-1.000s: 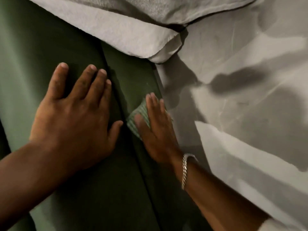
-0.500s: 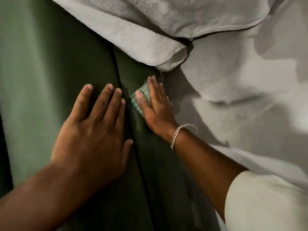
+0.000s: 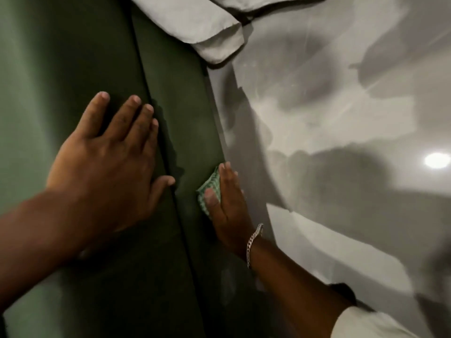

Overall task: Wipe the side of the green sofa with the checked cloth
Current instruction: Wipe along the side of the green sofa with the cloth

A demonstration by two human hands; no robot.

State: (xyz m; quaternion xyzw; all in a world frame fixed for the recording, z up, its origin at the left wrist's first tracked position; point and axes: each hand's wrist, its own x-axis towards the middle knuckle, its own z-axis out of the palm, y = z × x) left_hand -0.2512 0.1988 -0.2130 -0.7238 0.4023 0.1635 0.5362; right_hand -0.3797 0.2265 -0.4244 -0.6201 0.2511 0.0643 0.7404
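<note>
Green-white checked cloth bunched under flat right hand on sofa side, left hand splayed wide.

Dim, warm light overall. A round glare spot shines off the glossy floor (a reflected lamp, seemingly), which carries broad soft shadows. The green sofa darkens toward its seam. Edges bend and look soft.
</note>
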